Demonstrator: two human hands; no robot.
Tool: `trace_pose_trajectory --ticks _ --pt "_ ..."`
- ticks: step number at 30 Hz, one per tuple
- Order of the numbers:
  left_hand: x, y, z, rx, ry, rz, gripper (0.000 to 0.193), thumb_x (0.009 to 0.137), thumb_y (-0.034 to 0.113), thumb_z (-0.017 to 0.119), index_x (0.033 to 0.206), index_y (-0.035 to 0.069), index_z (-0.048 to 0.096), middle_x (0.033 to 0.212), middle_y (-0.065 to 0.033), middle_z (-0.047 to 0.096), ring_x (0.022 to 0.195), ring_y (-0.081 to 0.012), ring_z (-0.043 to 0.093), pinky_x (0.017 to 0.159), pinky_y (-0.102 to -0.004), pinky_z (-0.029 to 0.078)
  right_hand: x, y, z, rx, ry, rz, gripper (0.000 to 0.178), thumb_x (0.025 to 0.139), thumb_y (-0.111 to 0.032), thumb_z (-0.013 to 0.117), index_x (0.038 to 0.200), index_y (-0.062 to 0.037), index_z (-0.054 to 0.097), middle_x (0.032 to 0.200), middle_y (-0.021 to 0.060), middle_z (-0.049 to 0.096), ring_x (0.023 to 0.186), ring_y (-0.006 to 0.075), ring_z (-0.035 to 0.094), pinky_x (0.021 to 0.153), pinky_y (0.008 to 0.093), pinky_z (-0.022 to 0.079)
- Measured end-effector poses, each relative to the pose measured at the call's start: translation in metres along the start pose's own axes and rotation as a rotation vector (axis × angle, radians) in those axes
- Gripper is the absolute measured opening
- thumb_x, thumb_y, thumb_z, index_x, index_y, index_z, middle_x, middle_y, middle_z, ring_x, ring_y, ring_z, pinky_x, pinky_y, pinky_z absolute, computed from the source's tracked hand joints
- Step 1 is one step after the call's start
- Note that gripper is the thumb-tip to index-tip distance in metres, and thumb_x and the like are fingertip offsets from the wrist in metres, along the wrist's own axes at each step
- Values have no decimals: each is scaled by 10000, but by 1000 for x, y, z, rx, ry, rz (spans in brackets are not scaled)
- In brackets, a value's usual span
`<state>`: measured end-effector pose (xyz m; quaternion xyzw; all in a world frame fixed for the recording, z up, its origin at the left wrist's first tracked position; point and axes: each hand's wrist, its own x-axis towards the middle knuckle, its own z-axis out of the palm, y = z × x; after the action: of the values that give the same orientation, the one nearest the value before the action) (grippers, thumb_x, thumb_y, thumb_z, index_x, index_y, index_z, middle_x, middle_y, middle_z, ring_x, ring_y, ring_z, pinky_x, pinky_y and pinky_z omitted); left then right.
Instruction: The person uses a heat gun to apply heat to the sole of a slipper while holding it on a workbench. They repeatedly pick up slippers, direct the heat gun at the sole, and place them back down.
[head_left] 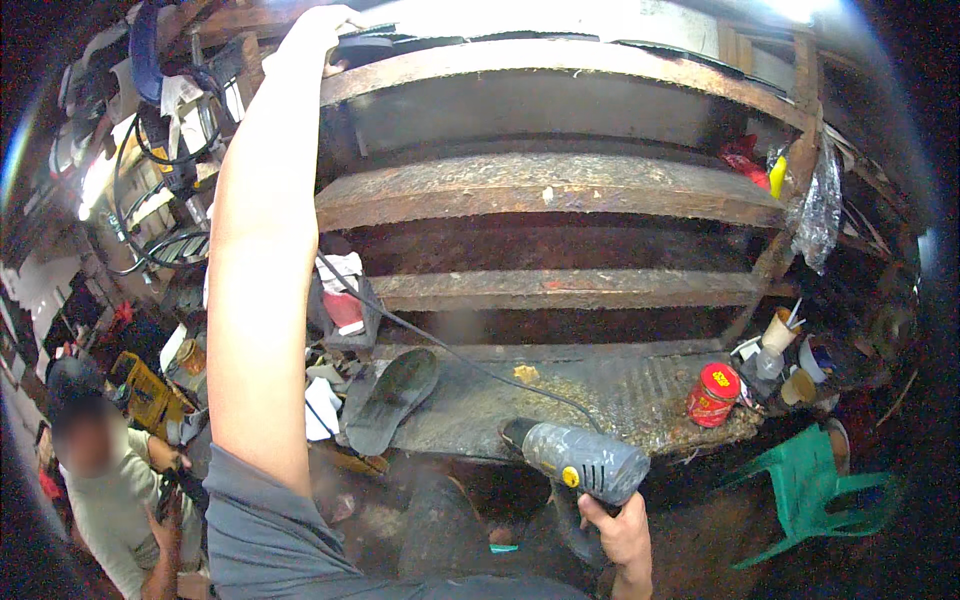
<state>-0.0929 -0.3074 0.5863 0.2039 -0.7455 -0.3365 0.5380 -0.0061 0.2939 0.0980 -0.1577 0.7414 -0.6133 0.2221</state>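
My right hand [625,535] is wrapped round the handle of a grey heat gun [585,462], whose dark nozzle points left over the front edge of the bench. A dark cord runs from the gun up to the left, behind my left arm. High at the upper left, my left hand [325,32] reaches to the top shelf, beside a dark flat thing [365,50] there. Bright light washes out its fingers, so its grip does not show. A dark shoe sole [393,400] lies on the bench [480,400], left of the gun.
Wooden shelves [550,200] rise behind the bench. A red can [713,395] stands at its right end, near cups and a clear plastic bottle [768,362]. A green plastic stool [810,485] is at the lower right. Another person [120,490] is at the lower left, holding something dark.
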Motion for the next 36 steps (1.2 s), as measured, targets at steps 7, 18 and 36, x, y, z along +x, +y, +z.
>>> trace_pose_trajectory --ticks 7,18,36 --pt "0 6 -21 -245 7 75 298 1009 208 604 1168 -34 674 1087 -232 729 934 -365 751 757 -541 661 2 2 -1 -7 55 -123 331 889 -228 863 1020 32 706 825 66 731 712 164 680 699 354 543" --pt "-43 21 -51 -674 -89 182 317 1001 221 604 1193 -24 660 1107 -222 728 969 -375 750 767 -537 647 -4 6 -4 -12 -21 -27 494 844 -330 906 1150 24 747 1055 142 799 985 242 752 926 405 559" --pt "-447 27 -82 -1360 -121 -6 696 887 223 623 1514 -30 458 1507 -296 536 1387 -394 563 1219 -470 403 77 -7 -49 -22 291 -255 261 1002 -252 752 1068 -29 636 792 28 638 617 143 592 592 322 493"
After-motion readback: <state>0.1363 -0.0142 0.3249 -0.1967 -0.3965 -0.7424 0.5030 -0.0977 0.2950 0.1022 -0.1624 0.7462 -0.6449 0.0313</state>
